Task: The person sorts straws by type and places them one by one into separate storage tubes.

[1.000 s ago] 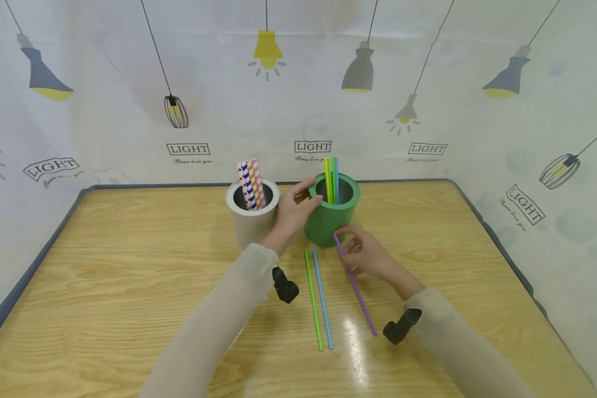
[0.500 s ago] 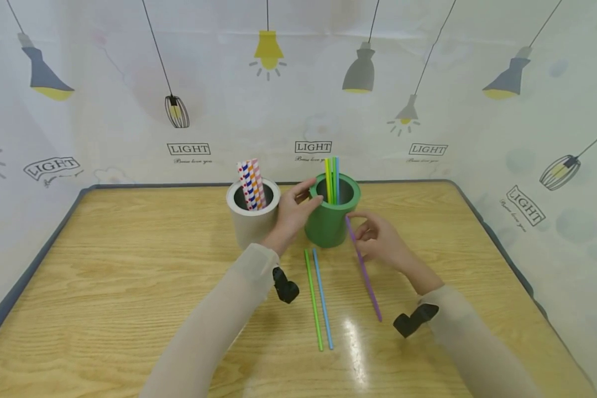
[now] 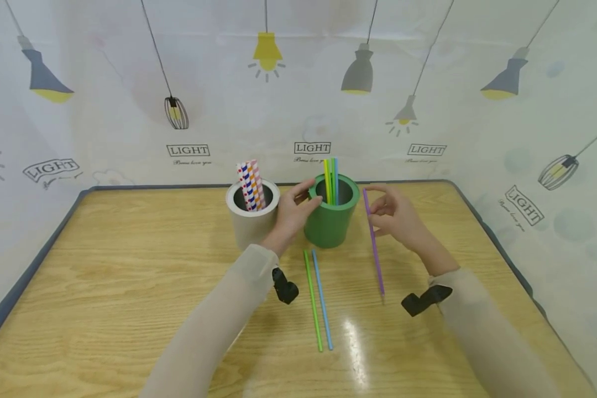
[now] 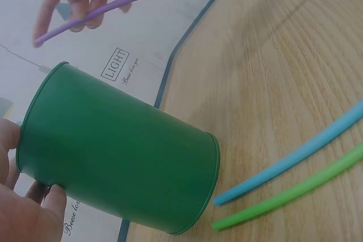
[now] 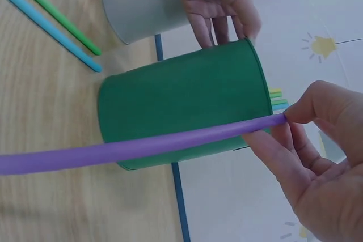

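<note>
A purple straw (image 3: 375,249) hangs upright and slightly tilted from my right hand (image 3: 395,216), which pinches it near its top end. It is beside the green cup (image 3: 328,224), to its right, and in the right wrist view it crosses in front of the cup. My left hand (image 3: 293,213) holds the cup at its left side, thumb and fingers at the rim. Yellow, green and blue straws (image 3: 331,182) stand inside the cup. On the table in front lie a green straw (image 3: 313,301) and a blue straw (image 3: 322,301), side by side.
Left of the green cup, behind my left hand, stands a white cup (image 3: 251,229) with several patterned straws (image 3: 251,185). The wooden table (image 3: 129,276) ends at a backdrop (image 3: 219,83) printed with lamps.
My right hand has raised the purple straw and carried it back and to the right, from in front of the green cup to beside its rim. The left hand stays at the cup.
</note>
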### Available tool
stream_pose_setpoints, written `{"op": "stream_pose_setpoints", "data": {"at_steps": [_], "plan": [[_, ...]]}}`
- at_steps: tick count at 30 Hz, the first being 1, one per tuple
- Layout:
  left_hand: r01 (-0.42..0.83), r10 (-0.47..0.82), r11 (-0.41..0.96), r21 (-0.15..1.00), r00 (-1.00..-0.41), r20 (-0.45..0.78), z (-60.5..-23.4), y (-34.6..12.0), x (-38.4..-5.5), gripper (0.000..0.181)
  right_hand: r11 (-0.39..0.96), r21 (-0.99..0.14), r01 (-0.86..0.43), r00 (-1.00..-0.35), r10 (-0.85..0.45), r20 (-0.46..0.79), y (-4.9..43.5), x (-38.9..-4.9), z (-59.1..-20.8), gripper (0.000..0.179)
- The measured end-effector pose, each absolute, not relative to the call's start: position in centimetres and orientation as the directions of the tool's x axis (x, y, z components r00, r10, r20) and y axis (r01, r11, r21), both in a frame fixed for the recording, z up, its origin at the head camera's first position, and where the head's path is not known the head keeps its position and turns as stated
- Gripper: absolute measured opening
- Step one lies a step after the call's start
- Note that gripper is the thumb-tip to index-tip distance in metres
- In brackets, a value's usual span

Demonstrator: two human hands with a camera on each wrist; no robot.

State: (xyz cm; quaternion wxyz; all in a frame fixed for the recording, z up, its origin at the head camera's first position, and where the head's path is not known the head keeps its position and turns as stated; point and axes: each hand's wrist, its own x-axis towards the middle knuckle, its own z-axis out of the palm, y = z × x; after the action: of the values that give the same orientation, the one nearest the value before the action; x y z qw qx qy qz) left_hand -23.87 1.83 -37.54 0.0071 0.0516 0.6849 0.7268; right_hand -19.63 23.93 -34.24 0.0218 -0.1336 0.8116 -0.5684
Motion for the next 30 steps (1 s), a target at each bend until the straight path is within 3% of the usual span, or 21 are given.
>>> {"op": "stream_pose_setpoints", "data": {"at_steps": [13, 24, 30], "plan": [[0.064, 0.072, -0.059, 0.996, -0.995, 0.068, -37.7, 1.9, -24.0, 0.045, 0.311, -0.903, -0.296, -0.946, -0.23, 0.231, 23.7, -22.1, -31.4, 0.054], [0.055, 0.075, -0.075, 0.996, -0.995, 0.06, -37.5, 1.9, -23.8, 0.045, 0.337, -0.889, -0.31, -0.95, -0.154, 0.273, 22.1, -24.8, -27.2, 0.056], [0.056, 0.074, -0.067, 0.996, -0.995, 0.061, -37.5, 1.8, -23.9, 0.045, 0.264, -0.92, -0.289, -0.957, -0.104, 0.271, 21.1, -26.2, -25.0, 0.058]]}}
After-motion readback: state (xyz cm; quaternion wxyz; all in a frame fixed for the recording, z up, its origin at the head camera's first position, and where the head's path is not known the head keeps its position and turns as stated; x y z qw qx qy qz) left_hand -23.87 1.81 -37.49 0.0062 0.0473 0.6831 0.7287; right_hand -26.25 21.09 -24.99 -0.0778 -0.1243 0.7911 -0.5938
